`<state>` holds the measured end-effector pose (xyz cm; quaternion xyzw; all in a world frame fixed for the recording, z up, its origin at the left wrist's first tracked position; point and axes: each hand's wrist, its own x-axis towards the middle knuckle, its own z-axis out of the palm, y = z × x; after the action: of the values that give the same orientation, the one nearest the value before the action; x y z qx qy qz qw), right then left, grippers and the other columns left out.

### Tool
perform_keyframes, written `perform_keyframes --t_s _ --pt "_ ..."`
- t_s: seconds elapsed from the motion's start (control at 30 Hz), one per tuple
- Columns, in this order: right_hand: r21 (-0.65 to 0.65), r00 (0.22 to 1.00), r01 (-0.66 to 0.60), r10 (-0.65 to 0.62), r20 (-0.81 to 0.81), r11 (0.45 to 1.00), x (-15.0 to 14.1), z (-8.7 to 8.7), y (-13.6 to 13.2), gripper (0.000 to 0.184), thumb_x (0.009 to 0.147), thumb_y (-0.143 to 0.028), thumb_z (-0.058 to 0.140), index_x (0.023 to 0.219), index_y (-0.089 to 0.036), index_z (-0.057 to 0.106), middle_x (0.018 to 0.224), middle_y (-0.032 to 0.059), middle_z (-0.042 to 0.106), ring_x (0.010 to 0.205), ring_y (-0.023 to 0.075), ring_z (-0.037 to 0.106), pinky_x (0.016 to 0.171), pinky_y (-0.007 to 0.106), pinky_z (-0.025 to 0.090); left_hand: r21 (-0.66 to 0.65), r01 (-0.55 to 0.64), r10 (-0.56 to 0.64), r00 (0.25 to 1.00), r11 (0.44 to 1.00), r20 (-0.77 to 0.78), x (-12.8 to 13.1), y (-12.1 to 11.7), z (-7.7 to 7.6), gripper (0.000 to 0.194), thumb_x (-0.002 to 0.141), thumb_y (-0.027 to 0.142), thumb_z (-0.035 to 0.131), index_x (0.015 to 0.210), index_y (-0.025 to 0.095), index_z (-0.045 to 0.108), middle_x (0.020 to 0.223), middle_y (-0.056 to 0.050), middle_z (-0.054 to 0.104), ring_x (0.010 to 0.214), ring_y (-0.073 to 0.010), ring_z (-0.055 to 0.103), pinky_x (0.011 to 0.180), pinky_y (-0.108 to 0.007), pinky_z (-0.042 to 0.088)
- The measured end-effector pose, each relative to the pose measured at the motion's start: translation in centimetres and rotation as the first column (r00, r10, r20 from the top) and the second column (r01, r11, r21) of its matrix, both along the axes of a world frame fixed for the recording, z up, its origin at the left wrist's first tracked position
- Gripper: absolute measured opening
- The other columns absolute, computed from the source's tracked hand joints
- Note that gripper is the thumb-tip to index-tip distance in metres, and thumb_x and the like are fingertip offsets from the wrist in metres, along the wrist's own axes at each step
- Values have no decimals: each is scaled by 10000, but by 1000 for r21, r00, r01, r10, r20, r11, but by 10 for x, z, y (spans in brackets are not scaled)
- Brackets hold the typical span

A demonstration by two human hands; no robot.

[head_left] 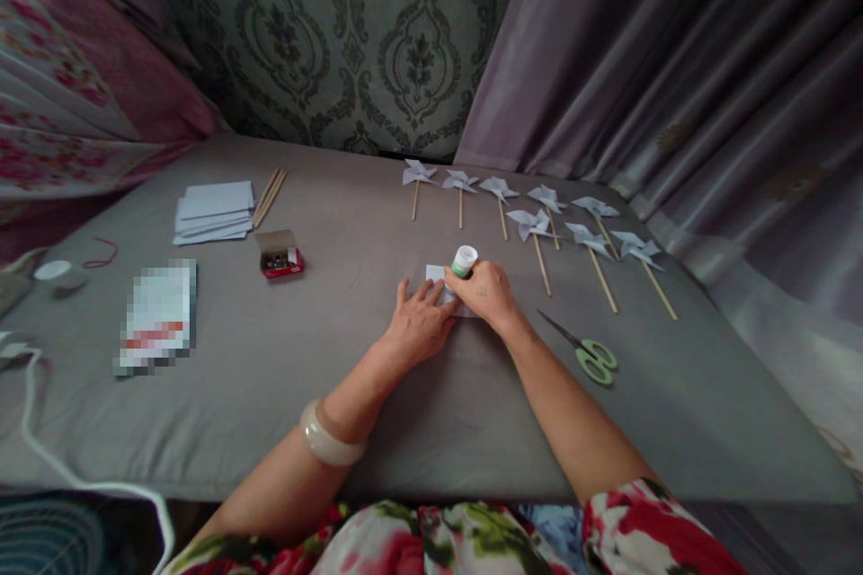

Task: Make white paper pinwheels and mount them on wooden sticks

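Observation:
My right hand (486, 293) is closed around a glue stick (464, 260) with a white end and a green band. Its lower end meets a piece of white paper (435, 272), largely hidden under both hands. My left hand (423, 318) lies flat on that paper, fingers stretched out and slightly apart, pressing it to the grey cloth. Right of my right hand, scissors (588, 354) with green handles rest with the blades partly apart. Beyond them lie several white paper pinwheels (530, 224) on wooden sticks.
At the back left are stacked white papers (216, 208), wooden sticks (270, 199) and an open red box (281, 262) of small metal pieces. A blurred packet (160, 316), a white roll (60, 274) and a white cable (74, 478) lie further left. Curtains (647, 54) border the right side.

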<state>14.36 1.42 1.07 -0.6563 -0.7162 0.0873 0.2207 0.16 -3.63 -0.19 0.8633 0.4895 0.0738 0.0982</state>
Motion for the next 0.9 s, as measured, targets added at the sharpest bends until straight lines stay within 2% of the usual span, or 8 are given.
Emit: perform_keyframes --t_s 0.2,0.37,0.57,0.7,0.9 --pt "-73 990 -136 138 27 988 7 8 1 311 785 -410 566 684 -140 684 650 79 686 691 189 642 607 237 379 4 22 -22 1000 1000 -20 -2 1 -1 404 935 316 400 1327 307 496 1466 -118 416 1341 -317 374 1058 -675 175" --pt "-2 991 -131 131 7 991 11 7 4 303 798 -391 543 729 -134 688 685 90 687 706 190 639 607 242 373 20 33 -33 999 999 -33 -2 2 -2 397 934 313 398 1312 297 517 1458 -126 428 1336 -326 384 1050 -682 175" --pt "-62 981 -190 188 -41 980 16 5 8 308 762 -418 565 684 -142 676 615 48 632 695 184 621 567 225 360 41 57 -55 997 998 -49 -3 5 1 396 933 328 407 1306 283 531 1449 -147 436 1310 -346 413 1037 -685 185" --pt "31 989 -134 136 -59 990 14 1 8 314 772 -425 547 686 -148 667 613 58 622 659 174 599 573 235 360 47 69 -66 996 997 -57 -4 7 0 385 924 327 425 1287 295 547 1436 -132 456 1312 -343 410 1039 -673 196" --pt "18 949 -304 305 -78 952 22 -1 13 310 754 -404 544 583 -153 606 542 1 507 603 133 521 547 215 319 68 80 -74 994 995 -84 -5 9 -1 397 929 353 411 1306 313 528 1444 -121 449 1302 -330 423 1042 -669 187"
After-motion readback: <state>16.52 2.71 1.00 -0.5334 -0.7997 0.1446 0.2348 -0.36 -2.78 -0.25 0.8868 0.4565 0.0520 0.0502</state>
